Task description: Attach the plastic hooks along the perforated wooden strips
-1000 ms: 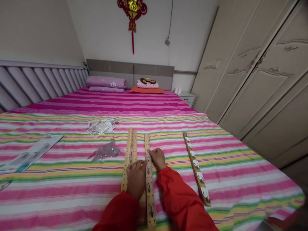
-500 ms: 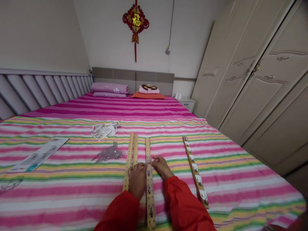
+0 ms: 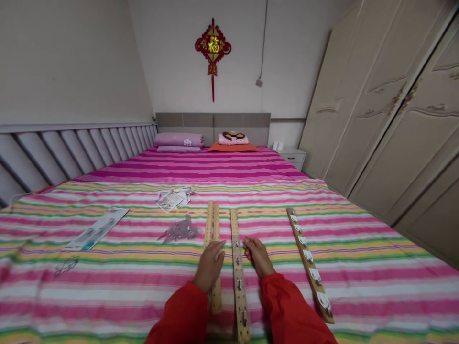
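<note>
A pale perforated wooden strip [image 3: 235, 234] lies lengthwise between my hands, with several small metal pieces [image 3: 239, 284] spaced along its near part. My left hand [image 3: 210, 265] is just left of it, fingers stretched forward over another pair of perforated strips [image 3: 216, 296], partly covering them. My right hand [image 3: 258, 256] hovers close to the strip's right side, fingers loosely bent and apart from the thumb. Nothing is visible in either hand. Further right lies a browner strip [image 3: 304, 260] carrying several white rounded pieces with metal parts.
A crumpled clear plastic bag [image 3: 181, 230] and a pile of small packets [image 3: 174, 198] lie to the left. Beyond are a long white card [image 3: 98, 230] and a thin loop [image 3: 67, 264]. Everything rests on a striped bedspread [image 3: 143, 306]. Wardrobes [image 3: 401, 129] stand at the right.
Both hands have come off the middle strip, the left backing away leftward and the right slightly rightward. A metal piece near the fingers is now uncovered. The camera view has shifted.
</note>
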Tool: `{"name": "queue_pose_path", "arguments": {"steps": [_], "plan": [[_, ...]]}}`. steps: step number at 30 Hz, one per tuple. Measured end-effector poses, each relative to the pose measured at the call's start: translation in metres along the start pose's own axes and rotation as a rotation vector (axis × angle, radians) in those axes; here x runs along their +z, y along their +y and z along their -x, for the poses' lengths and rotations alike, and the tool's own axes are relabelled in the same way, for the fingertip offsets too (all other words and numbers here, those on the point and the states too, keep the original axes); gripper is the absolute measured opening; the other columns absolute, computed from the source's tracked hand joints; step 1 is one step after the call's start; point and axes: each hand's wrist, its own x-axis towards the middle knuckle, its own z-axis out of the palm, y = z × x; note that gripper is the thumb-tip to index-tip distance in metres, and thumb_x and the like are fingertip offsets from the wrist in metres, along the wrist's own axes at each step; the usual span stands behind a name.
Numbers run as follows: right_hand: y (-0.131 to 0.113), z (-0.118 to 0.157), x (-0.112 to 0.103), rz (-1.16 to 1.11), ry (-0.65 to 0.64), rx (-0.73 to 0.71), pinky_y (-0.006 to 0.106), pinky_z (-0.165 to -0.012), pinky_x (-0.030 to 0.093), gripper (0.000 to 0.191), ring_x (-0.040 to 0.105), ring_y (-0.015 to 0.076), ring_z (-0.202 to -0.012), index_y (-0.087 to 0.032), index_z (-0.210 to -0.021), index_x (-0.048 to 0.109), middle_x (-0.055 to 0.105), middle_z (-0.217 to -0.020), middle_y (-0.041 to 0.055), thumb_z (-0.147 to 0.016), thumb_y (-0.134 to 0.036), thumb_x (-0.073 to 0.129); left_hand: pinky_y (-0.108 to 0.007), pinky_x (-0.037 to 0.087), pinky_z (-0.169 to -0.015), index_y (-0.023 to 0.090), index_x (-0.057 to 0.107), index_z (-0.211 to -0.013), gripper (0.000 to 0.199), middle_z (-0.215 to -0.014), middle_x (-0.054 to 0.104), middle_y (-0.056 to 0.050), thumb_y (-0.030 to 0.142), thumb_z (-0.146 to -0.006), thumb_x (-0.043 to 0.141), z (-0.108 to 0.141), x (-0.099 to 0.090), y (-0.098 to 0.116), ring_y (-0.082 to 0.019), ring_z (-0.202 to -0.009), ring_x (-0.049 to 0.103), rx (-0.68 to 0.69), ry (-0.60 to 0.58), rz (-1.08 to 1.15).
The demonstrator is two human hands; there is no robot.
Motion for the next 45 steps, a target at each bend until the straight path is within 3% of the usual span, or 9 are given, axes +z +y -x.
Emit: {"name": "queue_pose_path", "arguments": {"steps": [4,9,14,19,24,27,32,37,45], "plan": [[0.002,0.0,-0.002,-0.005,0.0,0.002,0.018,-0.035,0.026,0.036,0.043,0.0066,-0.039,-0.016,-0.081,0.062,0.058,-0.056,-0.0036,-0.058,-0.039,0.077,-0.036,0.051,-0.079,0.02,0.068,-0.098,0.028,-0.099,0.07,-0.006,0.031,-0.075,0.056,-0.004,-0.049,-0.039,-0.024,-0.09,0.064,-0.129,0.252,0.135],[0.005,-0.003,-0.005,0.0,-0.009,0.0,0.017,-0.035,0.027,0.038,0.044,0.0059,-0.039,-0.015,-0.084,0.062,0.059,-0.056,-0.0033,-0.06,-0.04,0.076,-0.04,0.049,-0.081,0.016,0.067,-0.095,0.04,-0.096,0.067,-0.011,0.038,-0.064,0.058,-0.005,-0.1,-0.096,-0.028,-0.091,0.061,-0.216,0.542,-0.184],[0.004,-0.002,-0.004,0.001,0.003,-0.005,0.017,-0.034,0.027,0.041,0.045,0.0063,-0.038,-0.014,-0.086,0.062,0.06,-0.056,-0.0031,-0.057,-0.039,0.078,-0.041,0.043,-0.089,0.015,0.069,-0.09,0.037,-0.088,0.068,-0.012,0.037,-0.064,0.053,-0.009,-0.119,-0.112,-0.029,-0.094,0.058,-0.194,0.496,-0.396],[0.002,0.001,-0.004,-0.011,0.016,-0.024,0.018,-0.035,0.027,0.039,0.044,0.0061,-0.037,-0.015,-0.085,0.063,0.06,-0.056,-0.0033,-0.057,-0.037,0.078,-0.035,0.046,-0.08,0.018,0.069,-0.075,0.024,-0.08,0.069,-0.007,0.038,-0.063,0.061,-0.006,-0.123,-0.102,-0.025,-0.083,0.061,-0.415,0.576,-0.164],[0.001,0.007,-0.005,-0.068,0.025,-0.045,0.018,-0.035,0.027,0.037,0.043,0.0058,-0.038,-0.015,-0.084,0.064,0.059,-0.055,-0.0034,-0.056,-0.034,0.078,-0.023,0.046,-0.062,0.015,0.067,-0.072,0.014,-0.065,0.066,0.001,0.024,-0.062,0.07,0.009,-0.12,-0.076,-0.013,-0.065,0.059,-0.656,0.702,0.494],[0.0,0.012,-0.006,-0.129,0.048,-0.035,0.018,-0.036,0.028,0.036,0.043,0.0062,-0.039,-0.016,-0.082,0.064,0.059,-0.054,-0.0033,-0.055,-0.033,0.079,-0.014,0.042,-0.05,0.015,0.065,-0.073,0.005,-0.061,0.063,0.004,0.013,-0.069,0.066,0.018,-0.116,-0.049,-0.004,-0.051,0.054,-0.756,0.619,0.881],[-0.002,0.023,-0.009,-0.178,0.086,-0.033,0.019,-0.037,0.03,0.032,0.041,0.0063,-0.039,-0.016,-0.077,0.064,0.058,-0.051,-0.0031,-0.054,-0.032,0.079,-0.013,0.047,-0.049,0.015,0.063,-0.08,0.013,-0.067,0.065,0.002,0.004,-0.074,0.062,0.028,-0.104,-0.004,-0.005,-0.055,0.061,-0.823,0.396,1.124],[-0.015,0.042,0.002,-0.034,0.062,-0.069,0.019,-0.035,0.024,0.029,0.039,0.0061,-0.038,-0.016,-0.074,0.065,0.057,-0.053,-0.0025,-0.061,-0.039,0.076,-0.014,0.048,-0.053,0.016,0.064,-0.08,0.017,-0.067,0.064,0.002,0.011,-0.066,0.073,0.027,-0.082,0.018,-0.006,-0.058,0.06,-0.788,0.23,1.088],[-0.044,0.084,0.042,0.3,-0.194,-0.287,0.026,-0.058,0.045,0.031,0.055,0.0144,-0.064,-0.019,-0.091,0.067,0.061,-0.075,0.0011,-0.064,-0.032,0.075,-0.027,0.047,-0.063,0.016,0.066,-0.092,0.038,-0.064,0.063,0.0,0.04,-0.062,0.07,0.024,-0.055,0.03,-0.016,-0.065,0.06,-0.319,0.141,0.368]]}}
